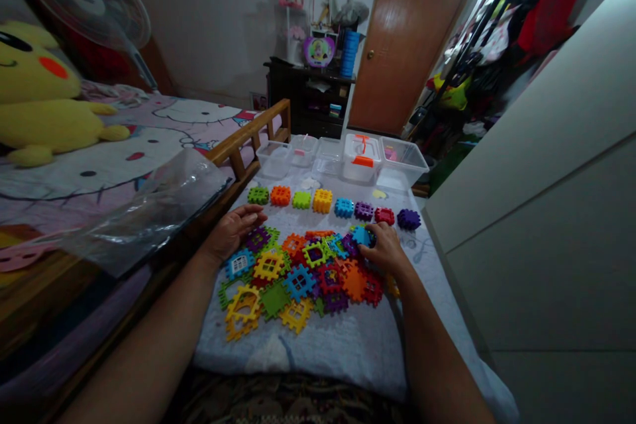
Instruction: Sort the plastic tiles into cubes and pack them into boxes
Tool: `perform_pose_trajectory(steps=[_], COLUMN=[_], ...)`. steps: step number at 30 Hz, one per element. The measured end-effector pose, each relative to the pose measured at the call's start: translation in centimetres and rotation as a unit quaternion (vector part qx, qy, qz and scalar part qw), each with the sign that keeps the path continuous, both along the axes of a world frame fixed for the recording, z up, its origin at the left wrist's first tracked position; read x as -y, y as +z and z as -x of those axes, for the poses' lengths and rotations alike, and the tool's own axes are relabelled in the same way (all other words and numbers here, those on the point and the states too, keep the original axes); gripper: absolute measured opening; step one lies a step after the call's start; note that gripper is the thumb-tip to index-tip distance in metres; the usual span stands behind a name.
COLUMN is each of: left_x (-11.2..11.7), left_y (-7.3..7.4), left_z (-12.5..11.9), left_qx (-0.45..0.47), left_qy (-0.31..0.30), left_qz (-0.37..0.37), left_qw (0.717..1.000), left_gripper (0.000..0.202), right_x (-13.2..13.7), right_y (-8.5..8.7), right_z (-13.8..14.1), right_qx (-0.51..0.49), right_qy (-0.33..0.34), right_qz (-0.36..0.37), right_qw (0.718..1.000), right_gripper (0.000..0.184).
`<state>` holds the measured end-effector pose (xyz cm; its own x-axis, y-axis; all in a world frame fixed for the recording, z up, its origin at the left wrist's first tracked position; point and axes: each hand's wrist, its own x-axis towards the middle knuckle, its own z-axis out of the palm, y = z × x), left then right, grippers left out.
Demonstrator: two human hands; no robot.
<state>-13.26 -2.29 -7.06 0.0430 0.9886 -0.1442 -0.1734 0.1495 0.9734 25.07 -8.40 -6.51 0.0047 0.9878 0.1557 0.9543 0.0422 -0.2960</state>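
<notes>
A loose pile of flat interlocking plastic tiles, in many colours with notched edges, lies on a cloth-covered surface. Some tiles are solid and others have window-like openings. At the pile's back right, my right hand has its thumb and curled fingers around a blue tile; part of that tile is hidden by the fingers. My left hand rests at the pile's back left, fingers loosely stretched and nothing in them, near a purple tile. Behind the pile runs a row of small stacks sorted by colour, among them a yellow stack.
Clear plastic boxes and a lidded one with orange clips stand along the far end. To the left is a wooden bed rail with a plastic bag beside it. A white panel rises at the right.
</notes>
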Motion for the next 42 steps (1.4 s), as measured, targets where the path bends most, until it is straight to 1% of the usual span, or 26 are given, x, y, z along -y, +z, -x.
perform_pose_trajectory(steps=[3,6,10,12,15,18,20,23,25,27,29,32,35,39,42], left_x=[0.0,-0.1,-0.1,-0.1,-0.2,-0.3,-0.3,-0.2,-0.1,0.0,0.0,0.0,0.1,0.2,0.2], left_y=[-0.1,-0.2,-0.2,-0.2,-0.4,-0.7,-0.8,-0.6,-0.4,-0.3,-0.3,-0.2,-0.1,0.1,0.2], left_z=[0.0,0.0,-0.1,-0.2,-0.1,0.0,0.1,0.0,0.0,-0.1,-0.1,-0.2,-0.2,-0.4,-0.4], left_qx=[0.006,0.009,-0.007,-0.013,-0.017,-0.012,-0.008,-0.007,-0.008,-0.01,-0.007,-0.002,0.002,0.003,0.004], left_qy=[-0.003,-0.004,-0.007,-0.008,-0.014,-0.026,-0.029,-0.027,-0.024,-0.024,-0.026,-0.025,-0.022,-0.022,-0.018], left_qz=[-0.001,-0.002,-0.01,-0.015,-0.02,-0.021,-0.018,-0.013,-0.014,-0.017,-0.02,-0.018,-0.012,-0.008,-0.008], left_qw=[1.0,1.0,1.0,1.0,1.0,0.999,0.999,1.0,1.0,1.0,0.999,1.0,1.0,1.0,1.0], left_gripper=[0.05,0.05,0.051,0.051,0.049,0.047,0.047,0.048,0.049,0.048,0.047,0.048,0.05,0.052,0.052], right_x=[0.0,-0.1,-0.2,-0.2,-0.2,-0.6,-1.5,-3.7,-5.5,-7.2,-8.7,-10.2,-11.0,-11.3,-11.4], right_y=[0.5,0.9,1.1,1.0,0.9,1.2,1.8,3.0,3.7,4.2,4.5,4.6,4.7,4.7,4.7], right_z=[0.1,0.3,0.7,0.7,0.6,0.2,0.2,0.6,1.1,1.5,1.9,2.3,2.6,2.9,3.0], right_qx=[0.017,0.027,0.034,0.032,0.018,-0.005,-0.01,0.005,0.023,0.04,0.054,0.066,0.084,0.118,0.13], right_qy=[-0.008,-0.015,-0.02,-0.021,-0.016,-0.003,0.011,0.042,0.056,0.057,0.055,0.054,0.059,0.066,0.066], right_qz=[0.017,0.032,0.04,0.029,-0.009,-0.048,-0.063,-0.069,-0.058,-0.037,-0.012,0.019,0.046,0.091,0.098], right_qw=[1.0,0.999,0.998,0.999,1.0,0.999,0.998,0.997,0.996,0.997,0.997,0.996,0.994,0.987,0.984], right_gripper=[0.045,0.044,0.042,0.042,0.041,0.044,0.046,0.047,0.047,0.047,0.048,0.051,0.053,0.052,0.054])
